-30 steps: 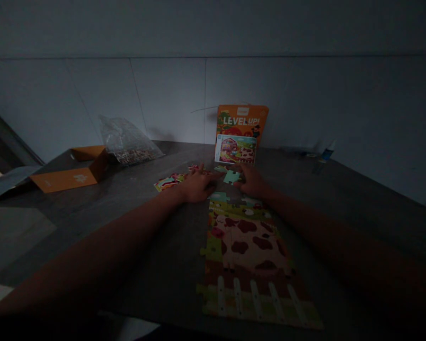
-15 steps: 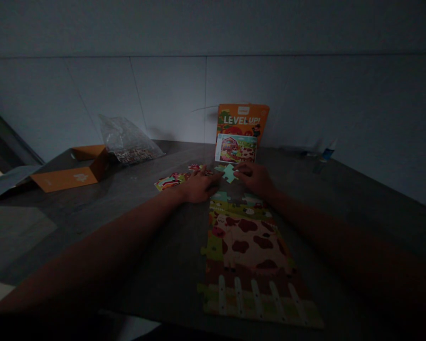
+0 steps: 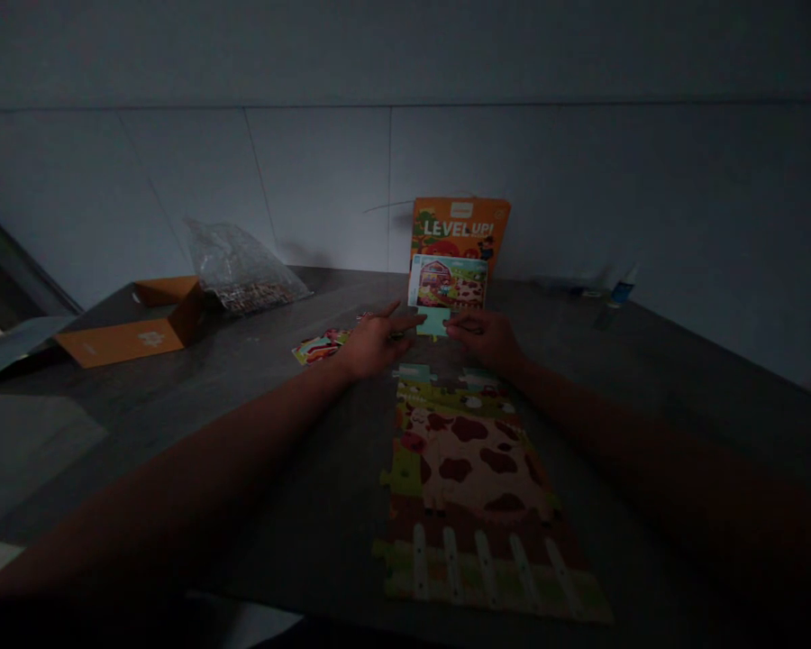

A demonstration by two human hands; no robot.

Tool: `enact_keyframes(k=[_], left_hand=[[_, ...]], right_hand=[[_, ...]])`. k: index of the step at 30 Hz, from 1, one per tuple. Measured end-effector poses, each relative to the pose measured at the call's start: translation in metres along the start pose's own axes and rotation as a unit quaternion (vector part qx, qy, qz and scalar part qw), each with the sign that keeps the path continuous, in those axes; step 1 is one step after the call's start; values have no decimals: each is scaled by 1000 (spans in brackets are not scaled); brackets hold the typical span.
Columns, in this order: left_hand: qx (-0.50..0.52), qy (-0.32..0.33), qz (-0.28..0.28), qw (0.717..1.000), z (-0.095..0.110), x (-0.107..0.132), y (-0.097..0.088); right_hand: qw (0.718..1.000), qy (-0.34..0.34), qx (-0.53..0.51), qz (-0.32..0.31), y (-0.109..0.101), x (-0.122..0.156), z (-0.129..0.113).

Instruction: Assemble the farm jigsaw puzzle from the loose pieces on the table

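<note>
The pale blue piece (image 3: 433,321), which a second ago lies flat on the surface (image 3: 277,433) between the hands, is now lifted and turned square, held just in front of the picture card (image 3: 448,281) that leans on the orange box (image 3: 460,225). It is in hand, apart from the top row of the assembled cow puzzle (image 3: 473,469) and not joined to it. The right hand (image 3: 487,338) has its fingers drawn together, pinching the piece's right edge. The left hand (image 3: 371,345) has its fingers spread, one tip touching the left edge. The piece looks flat and thin, plain light blue, with a small tab at its lower edge; in the dim light its print cannot be made out. Loose pieces (image 3: 319,346) lie just left of the left hand
</note>
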State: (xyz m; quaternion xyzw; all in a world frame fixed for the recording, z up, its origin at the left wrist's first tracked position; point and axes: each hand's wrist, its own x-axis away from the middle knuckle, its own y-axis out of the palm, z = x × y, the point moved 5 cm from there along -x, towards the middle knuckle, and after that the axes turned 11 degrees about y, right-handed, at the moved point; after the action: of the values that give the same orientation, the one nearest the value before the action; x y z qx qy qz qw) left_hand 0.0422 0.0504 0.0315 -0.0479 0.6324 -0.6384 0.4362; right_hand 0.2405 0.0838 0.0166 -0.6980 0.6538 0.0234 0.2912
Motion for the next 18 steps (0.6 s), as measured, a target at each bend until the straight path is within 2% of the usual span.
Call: enact_keyframes(k=[8,14,18], left_hand=[[-1,65,-28,997,16,-2,7],[11,64,-19,998,12,-1,4],[3,53,-11,999,9,-2,4]], right_hand=[[999,27,33,3,-22,33,-9],[998,2,46,-40,-12,40,-3],[998,-3,54,-34,-12,39,-4]])
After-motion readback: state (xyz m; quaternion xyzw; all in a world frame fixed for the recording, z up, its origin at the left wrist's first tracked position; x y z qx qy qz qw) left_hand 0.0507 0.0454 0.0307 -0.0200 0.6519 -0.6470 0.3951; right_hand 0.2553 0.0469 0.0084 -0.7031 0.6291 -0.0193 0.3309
